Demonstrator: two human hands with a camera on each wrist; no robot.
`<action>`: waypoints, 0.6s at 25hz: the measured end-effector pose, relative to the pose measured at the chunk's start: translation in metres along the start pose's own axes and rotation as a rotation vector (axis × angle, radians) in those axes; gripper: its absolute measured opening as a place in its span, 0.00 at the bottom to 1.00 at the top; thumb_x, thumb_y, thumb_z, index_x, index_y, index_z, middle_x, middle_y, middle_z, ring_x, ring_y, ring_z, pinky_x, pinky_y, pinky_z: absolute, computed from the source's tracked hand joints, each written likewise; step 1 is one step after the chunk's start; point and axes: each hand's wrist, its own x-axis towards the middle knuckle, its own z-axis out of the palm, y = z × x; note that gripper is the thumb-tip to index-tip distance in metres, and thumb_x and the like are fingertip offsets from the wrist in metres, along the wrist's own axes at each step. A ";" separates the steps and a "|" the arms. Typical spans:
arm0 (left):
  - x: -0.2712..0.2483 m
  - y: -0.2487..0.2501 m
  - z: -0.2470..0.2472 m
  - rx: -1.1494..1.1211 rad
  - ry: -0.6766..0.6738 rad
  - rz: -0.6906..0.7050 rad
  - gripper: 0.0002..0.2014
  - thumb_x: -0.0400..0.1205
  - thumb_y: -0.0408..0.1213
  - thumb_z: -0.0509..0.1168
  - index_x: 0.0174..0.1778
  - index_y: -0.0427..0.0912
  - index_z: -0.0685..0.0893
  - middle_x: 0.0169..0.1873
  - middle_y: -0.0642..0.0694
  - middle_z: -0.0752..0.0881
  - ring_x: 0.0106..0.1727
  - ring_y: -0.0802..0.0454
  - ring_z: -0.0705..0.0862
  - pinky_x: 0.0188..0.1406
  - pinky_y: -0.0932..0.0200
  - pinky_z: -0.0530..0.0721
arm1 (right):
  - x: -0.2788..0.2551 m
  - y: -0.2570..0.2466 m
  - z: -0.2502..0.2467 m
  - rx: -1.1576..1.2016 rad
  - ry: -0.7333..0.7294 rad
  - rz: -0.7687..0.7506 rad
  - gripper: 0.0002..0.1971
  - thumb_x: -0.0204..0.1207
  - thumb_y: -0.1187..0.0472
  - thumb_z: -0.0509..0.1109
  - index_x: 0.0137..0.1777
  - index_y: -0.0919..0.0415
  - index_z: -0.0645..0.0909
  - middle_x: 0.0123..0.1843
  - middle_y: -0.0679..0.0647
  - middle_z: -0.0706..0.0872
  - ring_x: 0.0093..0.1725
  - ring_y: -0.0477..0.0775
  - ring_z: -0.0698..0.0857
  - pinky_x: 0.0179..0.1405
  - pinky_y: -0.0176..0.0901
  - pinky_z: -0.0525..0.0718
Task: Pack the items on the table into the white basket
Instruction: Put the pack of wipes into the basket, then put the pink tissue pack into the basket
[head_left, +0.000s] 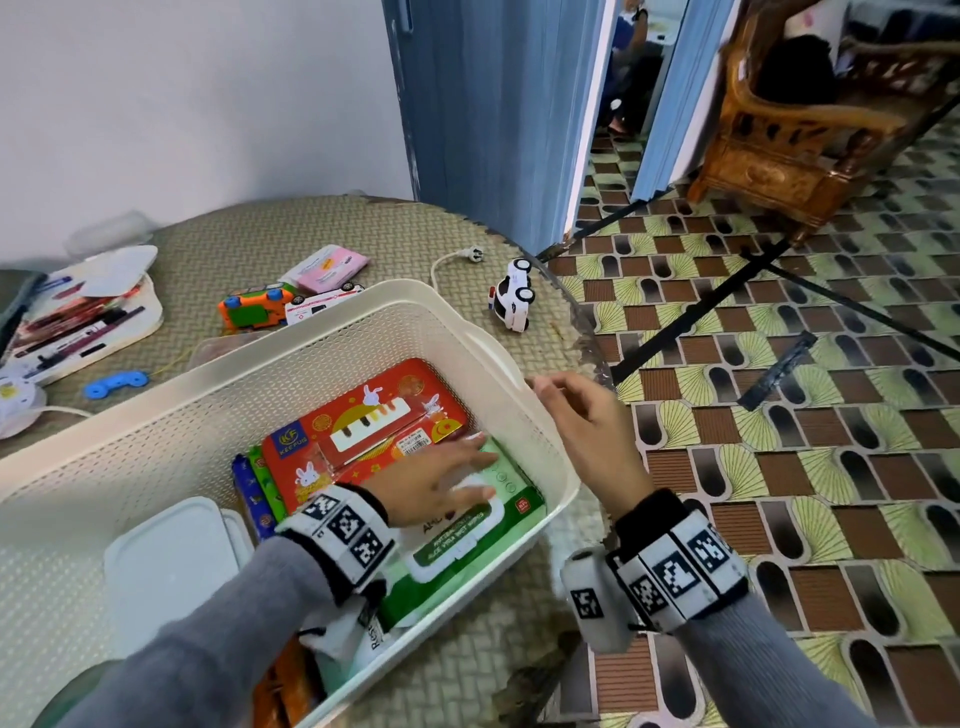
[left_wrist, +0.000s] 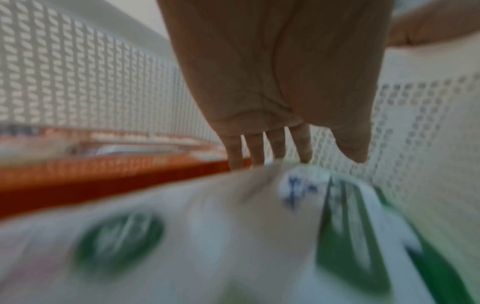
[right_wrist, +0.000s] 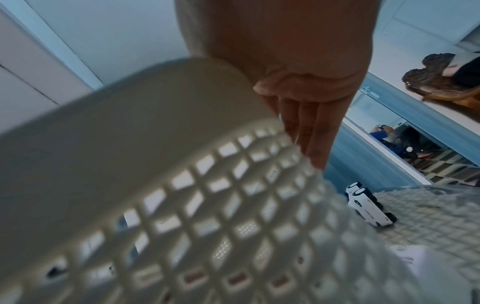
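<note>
The white basket stands on the woven table mat. Inside lie a red toy-piano box, a green and white wet wipes pack and a white lidded container. My left hand is inside the basket, fingers straight, resting flat on the wipes pack. My right hand is at the basket's right rim with relaxed fingers along its outer side, holding nothing.
On the table behind the basket lie a white toy car, an orange toy bus, a white toy ambulance, a pink pack, a blue toy piece and a tray of pens. The table edge runs just right of the basket.
</note>
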 end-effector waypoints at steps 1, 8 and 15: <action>-0.001 0.008 -0.015 0.019 0.098 -0.056 0.19 0.85 0.51 0.59 0.68 0.48 0.79 0.70 0.50 0.79 0.67 0.55 0.78 0.67 0.57 0.76 | -0.003 0.002 -0.006 0.036 -0.008 0.026 0.11 0.83 0.54 0.63 0.54 0.57 0.85 0.46 0.49 0.89 0.43 0.45 0.88 0.41 0.42 0.85; 0.025 0.104 -0.091 0.040 0.579 -0.120 0.12 0.82 0.47 0.63 0.50 0.43 0.86 0.44 0.48 0.86 0.46 0.48 0.83 0.50 0.51 0.81 | -0.011 0.023 -0.083 0.152 0.062 0.213 0.11 0.85 0.60 0.59 0.58 0.62 0.82 0.43 0.63 0.88 0.35 0.54 0.84 0.33 0.44 0.82; 0.098 0.212 -0.069 0.056 0.465 0.046 0.13 0.82 0.48 0.62 0.50 0.43 0.85 0.45 0.49 0.87 0.46 0.52 0.83 0.46 0.57 0.79 | -0.028 0.044 -0.175 0.163 0.168 0.305 0.11 0.85 0.60 0.59 0.57 0.60 0.83 0.46 0.59 0.89 0.38 0.54 0.85 0.40 0.45 0.85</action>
